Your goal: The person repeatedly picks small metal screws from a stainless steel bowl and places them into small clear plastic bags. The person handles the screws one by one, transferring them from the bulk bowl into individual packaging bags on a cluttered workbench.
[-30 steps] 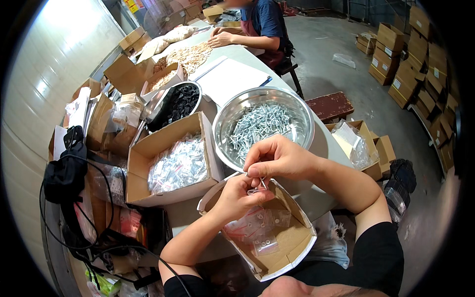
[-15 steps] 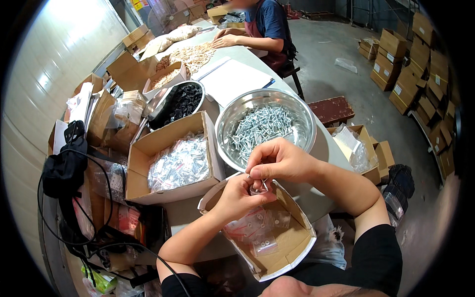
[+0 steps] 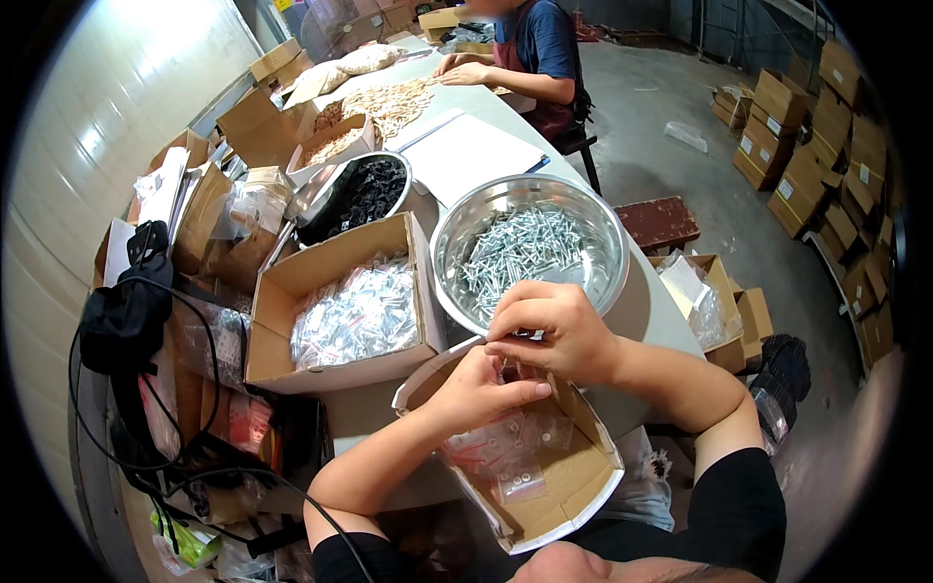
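Observation:
Over the front carton (image 3: 583, 476), my left hand (image 3: 476, 394) pinches a small clear plastic bag (image 3: 515, 371), mostly hidden by the fingers. My right hand (image 3: 559, 330) is closed just above the bag's mouth, with silver screws (image 3: 535, 335) showing a little between its fingertips. Beyond it, a steel bowl (image 3: 614, 257) holds many loose silver screws (image 3: 520, 253). Small clear bags (image 3: 520, 476) with white round pieces and red seal lines lie inside the front carton. To the left, a larger carton (image 3: 272, 335) contains filled clear bags (image 3: 355, 316).
Behind the cartons stand a metal bowl of black pieces (image 3: 364, 199) and a box of tan pieces (image 3: 335, 146). White paper (image 3: 471, 155) and a pen lie on the table (image 3: 671, 311). A co-worker (image 3: 539, 58) sits at its far end. Black cables (image 3: 209, 418) hang at left.
My right hand has tilted and its fingers have come down closer to the bag's mouth. The left hand has stayed nearly in place, and the view has shifted slightly.

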Tool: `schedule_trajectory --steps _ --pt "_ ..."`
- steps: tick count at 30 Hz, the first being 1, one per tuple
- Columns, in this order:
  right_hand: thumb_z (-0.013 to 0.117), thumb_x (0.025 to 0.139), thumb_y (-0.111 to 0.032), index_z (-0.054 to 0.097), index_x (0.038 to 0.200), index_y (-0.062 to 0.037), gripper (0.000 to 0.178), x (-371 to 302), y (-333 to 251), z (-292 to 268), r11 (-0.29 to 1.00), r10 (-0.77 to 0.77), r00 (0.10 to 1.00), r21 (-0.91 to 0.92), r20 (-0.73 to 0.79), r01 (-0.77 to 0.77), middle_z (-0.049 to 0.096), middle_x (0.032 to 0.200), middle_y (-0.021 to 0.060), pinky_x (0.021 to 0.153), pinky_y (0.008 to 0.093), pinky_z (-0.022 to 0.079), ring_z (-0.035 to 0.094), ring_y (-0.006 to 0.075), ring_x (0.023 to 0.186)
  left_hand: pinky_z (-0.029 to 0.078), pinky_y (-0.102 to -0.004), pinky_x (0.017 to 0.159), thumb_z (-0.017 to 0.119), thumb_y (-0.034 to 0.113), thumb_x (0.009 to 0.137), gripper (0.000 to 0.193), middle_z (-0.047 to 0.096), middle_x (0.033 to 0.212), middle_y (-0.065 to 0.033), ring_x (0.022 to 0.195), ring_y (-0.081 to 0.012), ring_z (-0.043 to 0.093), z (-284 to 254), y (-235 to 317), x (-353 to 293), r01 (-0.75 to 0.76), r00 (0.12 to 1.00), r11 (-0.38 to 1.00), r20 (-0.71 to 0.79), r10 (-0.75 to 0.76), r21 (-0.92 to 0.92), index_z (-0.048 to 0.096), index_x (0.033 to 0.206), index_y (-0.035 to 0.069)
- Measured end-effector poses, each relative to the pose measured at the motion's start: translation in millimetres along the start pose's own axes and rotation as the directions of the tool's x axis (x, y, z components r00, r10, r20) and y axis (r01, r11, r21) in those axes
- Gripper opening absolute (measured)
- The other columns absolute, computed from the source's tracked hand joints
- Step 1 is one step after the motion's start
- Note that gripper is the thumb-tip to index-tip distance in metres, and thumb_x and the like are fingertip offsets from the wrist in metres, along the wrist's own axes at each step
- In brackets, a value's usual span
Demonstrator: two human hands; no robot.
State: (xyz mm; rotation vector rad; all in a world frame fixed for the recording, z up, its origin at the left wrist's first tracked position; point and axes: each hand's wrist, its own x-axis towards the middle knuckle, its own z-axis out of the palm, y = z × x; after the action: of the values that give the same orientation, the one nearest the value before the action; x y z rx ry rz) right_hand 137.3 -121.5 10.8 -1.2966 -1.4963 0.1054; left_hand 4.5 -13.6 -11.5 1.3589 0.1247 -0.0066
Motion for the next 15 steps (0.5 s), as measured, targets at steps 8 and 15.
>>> schedule_trajectory --steps 8,15 --pt "0.071 0.076 -0.006 0.068 0.084 -0.0040 0.009 -4 3 7 0.973 -0.218 0.975 -0.066 0.034 0.220 0.063 0.083 0.0109 0.061 0.0326 0.053 0.064 0.0255 0.070 0.051 -0.0238 0.077 0.072 0.000 0.079 0.016 0.066 0.091 -0.0020 0.085 -0.0095 0.062 -7 -1 -1 0.041 0.999 0.990 -0.002 -0.042 -0.132 0.066 0.094 0.000" --pt "0.077 0.074 -0.010 0.070 0.085 -0.0061 0.014 -3 6 -1 0.994 -0.101 0.983 -0.021 0.154 0.106 0.065 0.083 0.0085 0.060 0.0299 0.052 0.064 0.0219 0.068 0.049 -0.0235 0.078 0.072 0.003 0.081 0.017 0.066 0.091 -0.0012 0.087 -0.0080 0.060 -11 -7 1 -0.019 1.000 1.000 0.006 0.019 0.021 0.067 0.097 0.000"
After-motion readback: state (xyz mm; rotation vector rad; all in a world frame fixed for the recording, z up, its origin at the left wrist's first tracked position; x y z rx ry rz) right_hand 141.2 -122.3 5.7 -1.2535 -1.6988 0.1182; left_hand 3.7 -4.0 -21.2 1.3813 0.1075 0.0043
